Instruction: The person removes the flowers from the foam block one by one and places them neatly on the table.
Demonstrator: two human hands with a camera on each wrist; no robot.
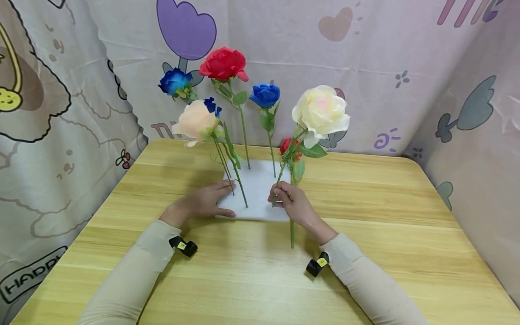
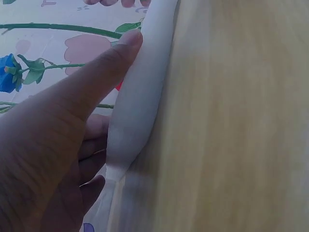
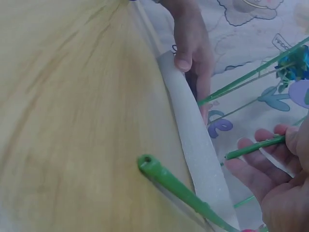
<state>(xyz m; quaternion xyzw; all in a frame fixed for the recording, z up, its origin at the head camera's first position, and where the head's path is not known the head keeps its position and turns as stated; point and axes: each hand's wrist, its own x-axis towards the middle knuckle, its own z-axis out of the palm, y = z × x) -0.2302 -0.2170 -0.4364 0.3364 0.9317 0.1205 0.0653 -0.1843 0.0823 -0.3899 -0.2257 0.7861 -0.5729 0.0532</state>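
I rest the left hand (image 1: pixel 203 201), fingers extended, against the white block (image 1: pixel 259 192), presumably bracing it, while my right hand (image 1: pixel 295 205) pinches the cream rose (image 1: pixel 320 113) low on its stem (image 3: pixel 256 146), over the block, likely for control.

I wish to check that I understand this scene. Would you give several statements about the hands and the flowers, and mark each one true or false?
1. The right hand pinches the stem of the white rose. True.
2. The large red rose stands toward the far side of the white board. True.
3. Both hands grip a flower. False: the left hand touches the left part of the board and grips no stem.
4. The pinched stem is already pushed into the board. False: the right wrist view shows its tip free.
5. Another stem reaches past the board's near edge, over the table. True.
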